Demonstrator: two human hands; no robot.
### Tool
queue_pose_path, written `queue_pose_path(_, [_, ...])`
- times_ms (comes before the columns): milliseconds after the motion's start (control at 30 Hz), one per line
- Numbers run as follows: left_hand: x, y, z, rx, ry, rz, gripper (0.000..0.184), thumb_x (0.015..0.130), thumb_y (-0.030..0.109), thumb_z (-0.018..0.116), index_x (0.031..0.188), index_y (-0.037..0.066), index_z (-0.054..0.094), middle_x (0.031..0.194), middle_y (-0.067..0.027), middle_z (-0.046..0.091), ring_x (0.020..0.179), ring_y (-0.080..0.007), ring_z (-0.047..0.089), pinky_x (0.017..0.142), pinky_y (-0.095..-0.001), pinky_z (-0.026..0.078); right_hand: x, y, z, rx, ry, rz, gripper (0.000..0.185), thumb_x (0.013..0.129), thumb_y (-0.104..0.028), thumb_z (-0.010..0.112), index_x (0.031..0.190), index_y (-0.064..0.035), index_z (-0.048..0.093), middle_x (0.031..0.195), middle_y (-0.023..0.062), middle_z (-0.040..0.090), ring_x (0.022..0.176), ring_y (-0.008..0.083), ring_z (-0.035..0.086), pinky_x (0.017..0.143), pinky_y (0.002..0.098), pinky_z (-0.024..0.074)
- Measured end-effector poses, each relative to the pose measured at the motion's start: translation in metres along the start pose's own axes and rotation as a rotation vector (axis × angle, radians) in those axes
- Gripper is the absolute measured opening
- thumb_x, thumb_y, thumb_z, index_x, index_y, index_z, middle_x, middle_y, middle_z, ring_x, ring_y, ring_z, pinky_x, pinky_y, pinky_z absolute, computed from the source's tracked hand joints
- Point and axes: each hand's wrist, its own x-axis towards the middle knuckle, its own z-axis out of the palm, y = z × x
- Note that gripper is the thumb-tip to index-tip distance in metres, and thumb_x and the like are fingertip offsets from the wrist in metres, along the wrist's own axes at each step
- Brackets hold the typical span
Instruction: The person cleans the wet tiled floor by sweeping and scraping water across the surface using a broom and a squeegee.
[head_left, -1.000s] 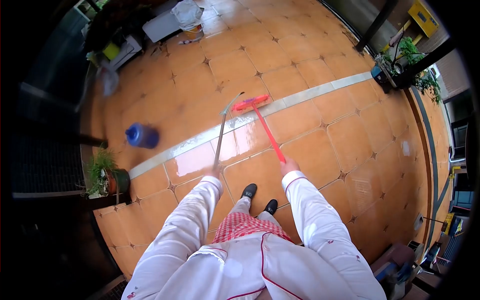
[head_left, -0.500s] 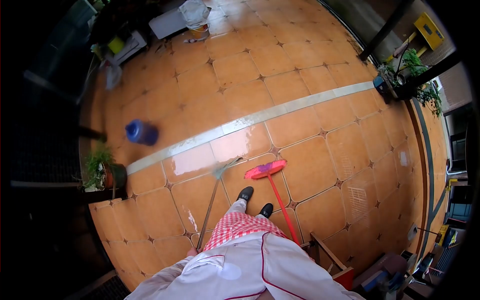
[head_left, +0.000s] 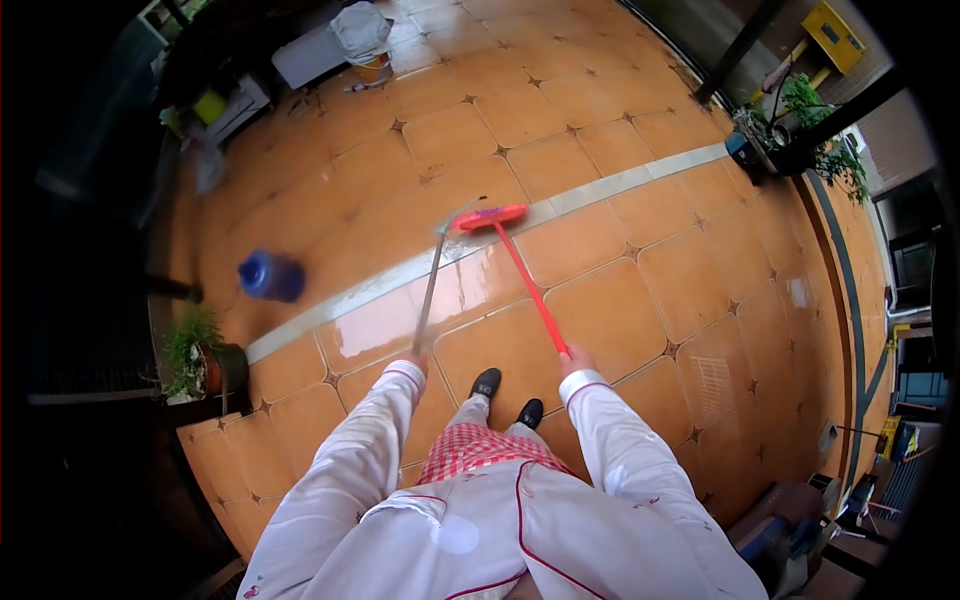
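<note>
My left hand [head_left: 418,360] is closed round the lower end of a thin metallic pole [head_left: 431,295], whose pale green head lies at the white tile strip. My right hand [head_left: 575,361] grips the handle of a red broom [head_left: 531,290]. The broom's red and purple head rests on the floor by the white strip [head_left: 590,193], close beside the pole's head; whether they touch I cannot tell. Wet, shiny patches show on the orange tiles [head_left: 600,315] near both heads. Both arms reach forward, away from my body.
A blue water jug [head_left: 271,276] lies on the floor to the left. Potted plants stand at the left [head_left: 228,367] and upper right [head_left: 748,155]. At the top is a bucket [head_left: 372,68] beside a white box [head_left: 308,52]. My shoes [head_left: 486,382] are below the strip.
Since half a second ago, both tools have moved forward from near my feet to the white strip, and my arms have stretched out. A second ago they were in a similar place.
</note>
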Motion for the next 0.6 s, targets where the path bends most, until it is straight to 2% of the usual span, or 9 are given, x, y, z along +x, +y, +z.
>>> queue_pose_path(33, [-0.008,0.0,-0.001,0.035,0.029,0.046,0.036,0.074,0.034,0.042,0.087,0.001,0.049,0.081,-0.0208,0.052,0.078,-0.0352,0.05,0.067,-0.039,0.039,-0.013,0.017,-0.003,0.041,0.031,-0.022,0.029,0.074,-0.02,0.043,0.1,-0.0074,0.045,0.087,0.0183,0.051,0.081,0.032,0.048,0.07,0.0351,0.0383])
queue_pose_path(67, [-0.013,-0.004,0.003,0.071,0.055,0.091,0.033,0.074,0.032,0.043,0.086,0.001,0.048,0.078,-0.0213,0.053,0.076,-0.0355,0.05,0.066,-0.0394,0.039,-0.037,0.031,-0.015,-0.063,-0.055,0.129,0.029,0.075,-0.022,0.041,0.1,-0.0081,0.045,0.089,0.0182,0.05,0.083,0.0317,0.047,0.072,0.0359,0.0374])
queue_pose_path(167, [-0.018,-0.062,0.048,0.002,0.203,0.191,0.032,0.072,0.033,0.046,0.077,0.001,0.047,0.073,-0.0209,0.052,0.071,-0.0361,0.05,0.062,-0.0406,0.04,-0.134,0.097,-0.031,-0.043,-0.028,0.205,0.03,0.075,-0.028,0.04,0.098,-0.0106,0.047,0.085,0.0174,0.052,0.08,0.0317,0.049,0.071,0.0365,0.0385])
queue_pose_path(267, [-0.056,-0.076,0.048,0.101,0.093,0.214,0.033,0.072,0.034,0.046,0.077,0.002,0.048,0.075,-0.0221,0.051,0.07,-0.0365,0.05,0.063,-0.0406,0.04,-0.242,0.141,-0.052,0.101,0.068,0.188,0.023,0.071,-0.024,0.046,0.088,-0.0078,0.05,0.07,0.0182,0.052,0.067,0.031,0.052,0.056,0.0338,0.0411])
queue_pose_path(367, [-0.085,-0.084,0.044,0.231,-0.076,0.25,0.035,0.071,0.035,0.045,0.078,0.0,0.05,0.078,-0.0229,0.051,0.073,-0.0361,0.05,0.064,-0.0394,0.04,-0.347,0.182,-0.05,0.231,0.012,0.351,0.022,0.07,-0.025,0.049,0.084,-0.0078,0.051,0.065,0.0167,0.052,0.061,0.0294,0.052,0.054,0.0335,0.0409])
queue_pose_path(400, [-0.089,-0.083,0.046,0.243,-0.08,0.264,0.035,0.071,0.035,0.045,0.078,0.0,0.05,0.078,-0.0229,0.051,0.073,-0.0361,0.05,0.064,-0.0394,0.04,-0.385,0.246,-0.014,0.353,0.056,0.469,0.023,0.07,-0.029,0.05,0.079,-0.0082,0.051,0.063,0.0161,0.051,0.06,0.0294,0.052,0.052,0.0344,0.0404])
queue_pose_path(433, [-0.093,-0.084,0.047,0.322,-0.137,0.284,0.036,0.071,0.035,0.045,0.078,0.0,0.05,0.078,-0.0225,0.051,0.074,-0.0356,0.05,0.065,-0.0391,0.04,-0.398,0.208,-0.04,0.036,-0.062,0.529,0.025,0.069,-0.033,0.05,0.074,-0.0086,0.051,0.062,0.0159,0.051,0.059,0.0295,0.052,0.051,0.035,0.0401])
queue_pose_path(533, [-0.091,-0.083,0.057,0.447,-0.214,0.33,0.04,0.07,0.039,0.044,0.079,0.001,0.052,0.077,-0.0208,0.053,0.073,-0.0336,0.051,0.066,-0.0379,0.04,-0.437,0.26,0.001,0.0,-0.083,0.606,0.027,0.068,-0.036,0.05,0.075,-0.0093,0.052,0.065,0.0156,0.052,0.06,0.0294,0.051,0.052,0.035,0.0401])
queue_pose_path(600, [-0.099,-0.05,0.053,0.536,-0.348,0.27,0.038,0.069,0.033,0.046,0.085,-0.001,0.052,0.085,-0.0223,0.051,0.081,-0.0335,0.05,0.07,-0.0364,0.039,-0.44,0.273,0.02,0.064,-0.118,0.665,0.028,0.068,-0.036,0.05,0.077,-0.0096,0.053,0.066,0.0153,0.052,0.062,0.0301,0.052,0.053,0.0354,0.0404])
